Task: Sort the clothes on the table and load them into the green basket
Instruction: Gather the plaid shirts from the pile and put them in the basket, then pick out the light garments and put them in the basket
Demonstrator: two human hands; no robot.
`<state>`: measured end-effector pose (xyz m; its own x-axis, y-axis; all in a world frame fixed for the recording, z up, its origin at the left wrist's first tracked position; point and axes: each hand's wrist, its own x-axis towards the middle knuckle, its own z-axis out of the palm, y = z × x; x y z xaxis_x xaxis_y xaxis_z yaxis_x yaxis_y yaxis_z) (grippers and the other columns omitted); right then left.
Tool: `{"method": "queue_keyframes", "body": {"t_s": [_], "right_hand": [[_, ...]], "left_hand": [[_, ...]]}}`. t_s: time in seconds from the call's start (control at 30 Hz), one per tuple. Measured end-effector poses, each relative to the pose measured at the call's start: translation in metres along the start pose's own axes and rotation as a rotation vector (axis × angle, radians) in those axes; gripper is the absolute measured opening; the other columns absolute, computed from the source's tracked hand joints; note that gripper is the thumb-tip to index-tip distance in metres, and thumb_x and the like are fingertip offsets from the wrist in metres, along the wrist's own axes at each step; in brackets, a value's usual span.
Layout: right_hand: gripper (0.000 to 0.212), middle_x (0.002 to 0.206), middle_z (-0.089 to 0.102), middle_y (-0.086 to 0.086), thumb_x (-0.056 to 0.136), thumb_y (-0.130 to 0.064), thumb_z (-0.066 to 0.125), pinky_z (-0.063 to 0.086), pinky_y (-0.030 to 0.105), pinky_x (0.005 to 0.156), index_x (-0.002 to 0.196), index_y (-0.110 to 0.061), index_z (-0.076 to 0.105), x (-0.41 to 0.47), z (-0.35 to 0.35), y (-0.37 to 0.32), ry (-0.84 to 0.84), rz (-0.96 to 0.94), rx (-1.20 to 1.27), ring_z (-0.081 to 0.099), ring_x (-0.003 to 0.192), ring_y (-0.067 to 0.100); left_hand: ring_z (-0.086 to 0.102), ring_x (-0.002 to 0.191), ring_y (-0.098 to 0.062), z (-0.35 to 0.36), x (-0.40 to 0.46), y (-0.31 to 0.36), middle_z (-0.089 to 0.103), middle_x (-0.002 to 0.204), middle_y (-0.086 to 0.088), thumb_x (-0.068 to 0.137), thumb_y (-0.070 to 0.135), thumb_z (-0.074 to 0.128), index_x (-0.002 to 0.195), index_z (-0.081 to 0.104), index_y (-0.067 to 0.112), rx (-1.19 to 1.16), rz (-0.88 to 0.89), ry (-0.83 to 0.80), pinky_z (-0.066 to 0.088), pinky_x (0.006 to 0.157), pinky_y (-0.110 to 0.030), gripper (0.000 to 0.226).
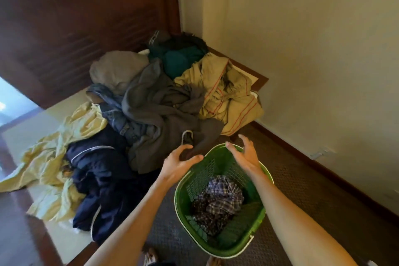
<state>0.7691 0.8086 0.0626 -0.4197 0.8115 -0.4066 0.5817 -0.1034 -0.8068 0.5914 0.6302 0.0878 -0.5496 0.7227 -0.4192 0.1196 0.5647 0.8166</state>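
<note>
Head view shows both arms reaching forward from the bottom of the frame toward a heap of clothes [155,103] that covers the table [259,77] in the middle of the frame. The left hand [179,163] hovers at the near edge of a grey garment [164,114], fingers loosely spread and holding nothing. The right hand [245,153] hangs over the far rim of the green basket [183,207], fingers also spread and empty. The two hands are apart.

The basket stands on the carpet at lower centre, just beside the table, with a plaid garment [220,198] lying crumpled at its bottom. Loading looks barely begun, since nearly all the clothes are on the table. The step in hand seems to be picking the next piece. The grey garment is nearest; it lies tangled with denim [114,114], so it likely needs both hands to lift free.
</note>
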Motion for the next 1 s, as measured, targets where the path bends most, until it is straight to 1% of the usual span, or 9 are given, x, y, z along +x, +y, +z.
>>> {"method": "queue_keyframes", "body": {"t_s": [0.13, 0.27, 0.37, 0.47, 0.63, 0.73, 0.83, 0.93, 1.0], "right_hand": [[0.082, 0.159, 0.036, 0.002, 0.086, -0.06, 0.069, 0.034, 0.044, 0.117, 0.153, -0.024, 0.038, 0.02, 0.056, -0.078, -0.065, -0.201, -0.014, 0.033, 0.146, 0.022], [0.082, 0.157, 0.037, 0.002, 0.084, -0.063, 0.068, 0.035, 0.046, 0.117, 0.152, -0.026, 0.039, 0.037, 0.126, -0.15, -0.103, -0.359, -0.142, 0.034, 0.146, 0.023], [0.086, 0.159, 0.033, -0.001, 0.079, -0.074, 0.063, 0.032, 0.055, 0.116, 0.152, -0.039, 0.033, 0.046, 0.184, -0.191, -0.15, -0.452, -0.287, 0.03, 0.146, 0.025], [0.09, 0.164, 0.021, 0.001, 0.076, -0.082, 0.057, 0.024, 0.066, 0.115, 0.152, -0.052, 0.019, 0.055, 0.246, -0.223, -0.156, -0.532, -0.418, 0.022, 0.149, 0.031], [0.087, 0.169, -0.004, -0.001, 0.079, -0.079, 0.059, 0.009, 0.066, 0.116, 0.154, -0.051, 0.024, 0.054, 0.339, -0.266, -0.215, -0.674, -0.554, -0.001, 0.154, 0.025], [0.085, 0.169, -0.002, -0.002, 0.079, -0.084, 0.051, 0.012, 0.067, 0.114, 0.151, -0.043, 0.036, 0.066, 0.374, -0.27, -0.297, -0.611, -0.801, 0.005, 0.152, 0.028], [0.063, 0.162, 0.022, 0.003, 0.092, -0.071, 0.044, 0.021, 0.062, 0.111, 0.137, -0.029, 0.054, 0.083, 0.384, -0.263, -0.193, -0.623, -0.952, 0.022, 0.144, 0.031], [0.037, 0.133, 0.05, 0.006, 0.098, -0.051, 0.051, 0.037, 0.056, 0.097, 0.108, -0.019, 0.067, 0.099, 0.382, -0.258, -0.061, -0.752, -0.879, 0.044, 0.124, 0.035], [0.029, 0.116, 0.056, 0.008, 0.098, -0.04, 0.057, 0.043, 0.053, 0.088, 0.094, -0.013, 0.068, 0.11, 0.381, -0.26, -0.01, -0.779, -0.825, 0.051, 0.112, 0.037]], "left_hand": [[0.05, 0.122, -0.009, -0.074, 0.009, 0.02, 0.057, 0.135, 0.013, 0.076, 0.064, 0.078, 0.13, 0.062, 0.041, -0.024, 0.123, 0.133, 0.044, 0.099, -0.03, 0.061], [0.055, 0.12, -0.009, -0.168, 0.03, 0.011, 0.059, 0.13, 0.014, 0.073, 0.068, 0.077, 0.129, 0.063, 0.037, -0.001, 0.212, 0.284, 0.047, 0.1, -0.031, 0.066], [0.057, 0.12, -0.012, -0.233, 0.051, -0.012, 0.06, 0.13, 0.01, 0.077, 0.063, 0.078, 0.127, 0.063, 0.036, 0.065, 0.228, 0.357, 0.044, 0.095, -0.03, 0.059], [0.054, 0.13, -0.02, -0.287, 0.074, -0.042, 0.059, 0.14, 0.005, 0.064, 0.078, 0.069, 0.129, 0.06, 0.043, 0.252, 0.17, 0.431, 0.043, 0.104, -0.037, 0.075], [0.017, 0.154, -0.034, -0.344, 0.09, -0.096, 0.018, 0.168, 0.001, 0.047, 0.096, 0.05, 0.15, 0.027, 0.06, 0.419, -0.061, 0.364, 0.022, 0.12, -0.054, 0.111], [0.012, 0.155, -0.036, -0.353, 0.096, -0.137, -0.001, 0.171, 0.001, 0.047, 0.103, 0.053, 0.155, 0.013, 0.057, 0.392, -0.174, 0.23, 0.023, 0.121, -0.054, 0.124], [0.034, 0.145, -0.041, -0.343, 0.104, -0.163, 0.011, 0.168, 0.003, 0.056, 0.103, 0.047, 0.154, 0.023, 0.052, 0.416, -0.248, 0.274, 0.035, 0.115, -0.055, 0.112], [0.047, 0.125, -0.042, -0.341, 0.11, -0.167, 0.036, 0.154, -0.005, 0.079, 0.077, 0.049, 0.151, 0.04, 0.037, 0.512, -0.185, 0.396, 0.042, 0.104, -0.049, 0.083], [0.057, 0.108, -0.039, -0.351, 0.11, -0.165, 0.056, 0.13, -0.011, 0.082, 0.058, 0.051, 0.135, 0.057, 0.022, 0.382, -0.139, 0.514, 0.048, 0.089, -0.045, 0.065]]}}
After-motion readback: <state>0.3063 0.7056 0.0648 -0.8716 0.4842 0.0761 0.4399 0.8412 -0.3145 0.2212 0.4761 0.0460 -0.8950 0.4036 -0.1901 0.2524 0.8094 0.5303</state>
